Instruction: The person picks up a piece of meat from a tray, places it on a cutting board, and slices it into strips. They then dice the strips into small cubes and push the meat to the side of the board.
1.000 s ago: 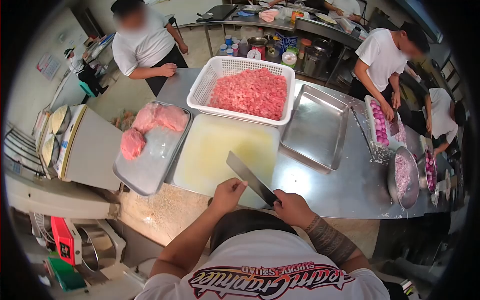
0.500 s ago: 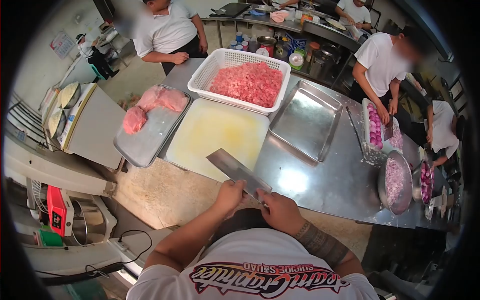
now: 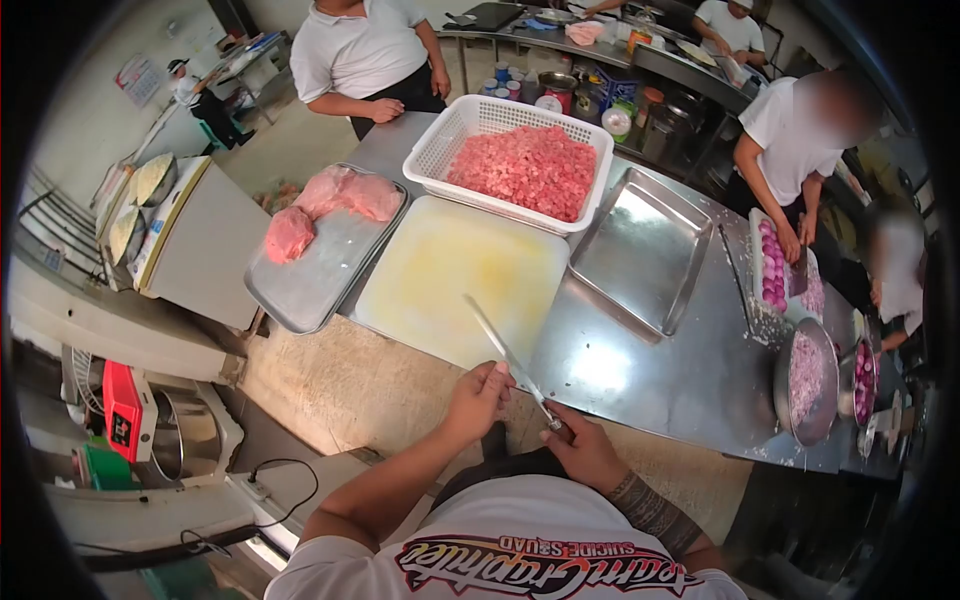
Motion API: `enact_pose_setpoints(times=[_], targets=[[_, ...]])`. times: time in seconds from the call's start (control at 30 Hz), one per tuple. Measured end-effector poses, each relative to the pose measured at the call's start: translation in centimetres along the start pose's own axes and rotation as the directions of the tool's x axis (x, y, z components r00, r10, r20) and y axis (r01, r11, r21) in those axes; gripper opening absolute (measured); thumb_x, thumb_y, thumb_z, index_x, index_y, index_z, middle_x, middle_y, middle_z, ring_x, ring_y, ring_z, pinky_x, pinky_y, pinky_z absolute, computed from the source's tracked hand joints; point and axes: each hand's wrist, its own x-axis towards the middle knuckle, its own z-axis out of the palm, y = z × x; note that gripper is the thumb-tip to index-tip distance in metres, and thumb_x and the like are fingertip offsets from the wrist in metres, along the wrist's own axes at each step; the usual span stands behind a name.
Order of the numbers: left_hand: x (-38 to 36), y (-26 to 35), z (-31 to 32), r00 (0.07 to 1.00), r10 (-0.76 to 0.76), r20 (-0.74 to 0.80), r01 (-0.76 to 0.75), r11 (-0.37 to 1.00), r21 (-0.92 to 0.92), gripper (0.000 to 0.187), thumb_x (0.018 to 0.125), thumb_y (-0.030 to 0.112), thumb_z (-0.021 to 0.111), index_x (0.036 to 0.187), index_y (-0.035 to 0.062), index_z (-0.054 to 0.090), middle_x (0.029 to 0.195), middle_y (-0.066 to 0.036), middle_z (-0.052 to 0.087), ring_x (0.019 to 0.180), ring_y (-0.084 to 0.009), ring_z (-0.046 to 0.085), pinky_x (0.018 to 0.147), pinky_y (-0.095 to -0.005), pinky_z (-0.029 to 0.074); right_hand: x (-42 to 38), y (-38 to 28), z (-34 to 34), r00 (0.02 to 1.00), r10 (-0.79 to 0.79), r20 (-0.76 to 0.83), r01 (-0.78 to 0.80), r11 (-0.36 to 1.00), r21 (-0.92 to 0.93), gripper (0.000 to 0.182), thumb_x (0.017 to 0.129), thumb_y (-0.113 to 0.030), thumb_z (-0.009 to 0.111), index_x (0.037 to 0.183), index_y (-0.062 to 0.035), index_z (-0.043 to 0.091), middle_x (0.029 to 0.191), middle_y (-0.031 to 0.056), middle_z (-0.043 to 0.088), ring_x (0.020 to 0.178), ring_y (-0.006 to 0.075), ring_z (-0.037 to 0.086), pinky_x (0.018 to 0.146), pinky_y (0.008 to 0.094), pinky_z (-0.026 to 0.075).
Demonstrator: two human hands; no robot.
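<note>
My right hand [image 3: 585,448] is closed around the handle of a cleaver [image 3: 500,340]. The blade is turned nearly edge-on and points up and left over the near edge of a white cutting board [image 3: 440,270] with yellowish stains. Beside the blade, my left hand [image 3: 480,402] has its fingers curled and pressed together. Its fingertips are right at the blade, and whether they pinch anything is hidden. Behind the board stands a white perforated basket [image 3: 425,160] of diced pink meat [image 3: 525,170]. Larger meat pieces [image 3: 345,195] lie on a metal tray [image 3: 310,285] to the left.
A deep steel tray [image 3: 640,255] sits right of the board on the steel table [image 3: 600,365]. Farther right, a co-worker [image 3: 790,145] handles red onions [image 3: 772,265] near a bowl of chopped onion [image 3: 806,375]. Another person [image 3: 365,60] stands behind the table. A red scale [image 3: 125,405] is at lower left.
The cleaver has turned from showing its flat side to nearly edge-on. My left hand has shifted along the blade's side. The whole view has moved slightly, so the table appears farther right.
</note>
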Motion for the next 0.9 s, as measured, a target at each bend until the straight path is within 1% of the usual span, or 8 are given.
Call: enact_pose_setpoints(times=[0.1, 0.2, 0.3, 0.4, 0.5, 0.63, 0.8, 0.9], targets=[[-0.3, 1.9, 0.5, 0.997, 0.039, -0.066, -0.039, 0.999, 0.006, 0.047, 0.112, 0.043, 0.054, 0.096, 0.0004, 0.067, 0.074, -0.004, 0.062, 0.07, -0.0119, 0.059, 0.068, -0.0289, 0.051, 1.2, 1.0, -0.9, 0.985, 0.158, 0.073, -0.172, 0.942, 0.29, 0.056, 0.103, -0.014, 0.068, 0.154, -0.0005, 0.049, 0.072, -0.0018, 0.06, 0.062, 0.0071, 0.057, 0.059, 0.0279, 0.051], [0.0, 1.6, 1.0, 0.982, 0.114, -0.148, -0.095, 0.987, 0.131, 0.046, 0.113, 0.04, 0.054, 0.095, 0.0002, 0.067, 0.074, -0.003, 0.062, 0.069, -0.0116, 0.058, 0.067, -0.0286, 0.051, 2.5, 1.4, -2.4, 0.988, 0.122, 0.093, -0.149, 0.901, 0.406, 0.059, 0.102, -0.012, 0.068, 0.156, -0.0004, 0.047, 0.074, -0.0039, 0.055, 0.058, 0.0061, 0.052, 0.054, 0.0244, 0.046], [-0.7, 2.0, 2.6, 0.96, 0.13, -0.25, -0.112, 0.99, 0.085, 0.044, 0.113, 0.038, 0.055, 0.095, -0.0001, 0.068, 0.074, -0.004, 0.062, 0.069, -0.0114, 0.058, 0.066, -0.0282, 0.051, 2.3, 1.3, -5.0, 0.98, 0.139, 0.145, -0.183, 0.917, 0.354, 0.06, 0.101, -0.009, 0.067, 0.157, -0.0013, 0.045, 0.078, -0.0016, 0.058, 0.059, 0.0074, 0.054, 0.054, 0.0258, 0.047], [-1.2, 2.2, 5.3, 0.941, 0.153, -0.302, -0.136, 0.988, 0.077, 0.044, 0.113, 0.039, 0.055, 0.095, 0.0011, 0.068, 0.076, -0.004, 0.064, 0.07, -0.0118, 0.06, 0.067, -0.0275, 0.051, 1.2, 1.0, -7.9, 0.971, 0.11, 0.21, -0.177, 0.925, 0.336, 0.062, 0.101, -0.006, 0.065, 0.158, -0.0022, 0.043, 0.079, -0.0004, 0.058, 0.059, 0.0082, 0.055, 0.054, 0.0267, 0.048], [-1.8, 2.2, 8.7, 0.914, 0.164, -0.371, -0.161, 0.986, 0.039, 0.041, 0.112, 0.035, 0.058, 0.094, 0.0, 0.068, 0.075, -0.003, 0.062, 0.069, -0.0106, 0.059, 0.065, -0.0283, 0.051, 0.3, 2.4, -10.6, 0.958, 0.057, 0.281, -0.144, 0.944, 0.298, 0.064, 0.1, -0.004, 0.065, 0.16, -0.0033, 0.042, 0.081, -0.0002, 0.058, 0.059, 0.0087, 0.055, 0.054, 0.0273, 0.049], [-3.3, 0.7, 13.1, 0.892, 0.135, -0.431, -0.156, 0.988, -0.012, 0.04, 0.112, 0.034, 0.058, 0.093, 0.0004, 0.068, 0.076, -0.003, 0.063, 0.07, -0.01, 0.059, 0.066, -0.0281, 0.05, -0.9, 3.4, -13.1, 0.934, 0.038, 0.355, -0.136, 0.957, 0.255, 0.064, 0.1, -0.004, 0.064, 0.16, -0.0042, 0.041, 0.08, -0.0003, 0.058, 0.059, 0.0087, 0.055, 0.055, 0.0275, 0.049], [-6.7, -3.2, 17.4, 0.895, 0.052, -0.442, -0.074, 0.997, -0.033, 0.04, 0.112, 0.036, 0.059, 0.095, 0.0006, 0.069, 0.076, -0.003, 0.063, 0.071, -0.0097, 0.059, 0.067, -0.0278, 0.051, -2.2, 5.1, -14.6, 0.887, 0.008, 0.462, -0.099, 0.98, 0.174, 0.062, 0.1, -0.005, 0.066, 0.157, -0.0039, 0.044, 0.08, -0.001, 0.059, 0.06, 0.0085, 0.057, 0.056, 0.0275, 0.05], [-8.7, -4.7, 19.7, 0.906, 0.014, -0.424, -0.066, 0.992, -0.107, 0.041, 0.112, 0.037, 0.058, 0.096, 0.0, 0.068, 0.077, -0.003, 0.063, 0.071, -0.0101, 0.059, 0.068, -0.0281, 0.052, -2.8, 4.9, -15.3, 0.858, 0.004, 0.514, -0.09, 0.986, 0.142, 0.059, 0.1, -0.007, 0.066, 0.156, -0.004, 0.047, 0.08, -0.0015, 0.059, 0.061, 0.0082, 0.057, 0.057, 0.0275, 0.051]])
